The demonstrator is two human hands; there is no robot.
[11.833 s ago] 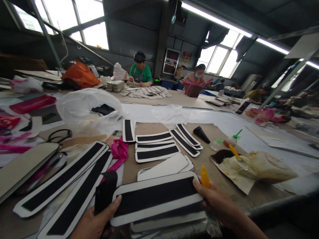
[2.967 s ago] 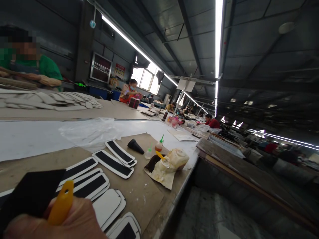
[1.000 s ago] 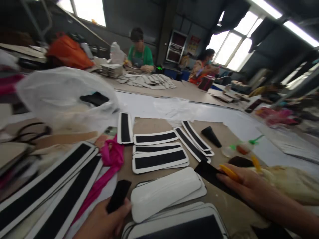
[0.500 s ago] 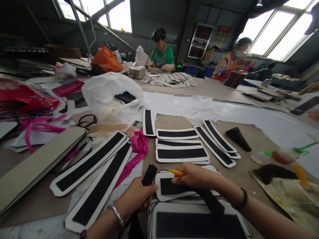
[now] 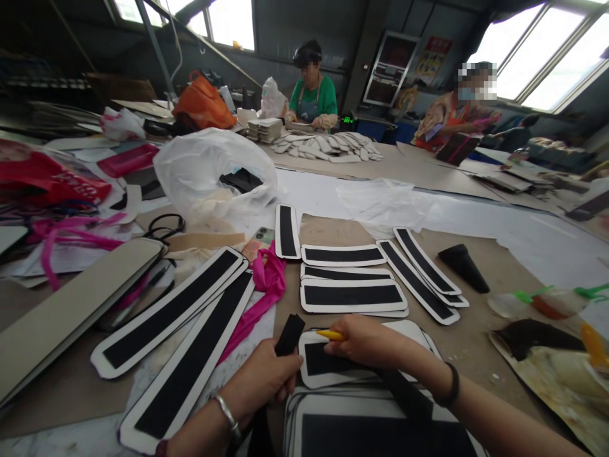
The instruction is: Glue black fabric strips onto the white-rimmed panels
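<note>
My left hand (image 5: 269, 374), wearing a silver bangle, is closed around a bundle of black strips (image 5: 290, 334) that sticks up past the thumb. Just right of it, my right hand (image 5: 364, 341) grips a yellow pointed tool (image 5: 332, 335), its tip aimed left. That hand rests over a black strip (image 5: 314, 360) lying on a white-edged panel (image 5: 409, 329). From beneath my right hand a loose length of black strip (image 5: 404, 393) trails down to the right. A stack of larger white-edged panels with black centres (image 5: 380, 438) lies nearest me.
More black-and-white panels (image 5: 353, 295) lie ahead, and long ones (image 5: 174, 311) on the left. A white plastic bag (image 5: 190, 165), pink ribbon (image 5: 269, 273), dark cone (image 5: 464, 266) and glue-stained sheet (image 5: 547, 374) surround them. Two people (image 5: 314, 95) work across the table.
My right hand with the yellow tool has slid slightly left along the panel. The left hand keeps its bundle in nearly the same place. The whole view has shifted a little.
</note>
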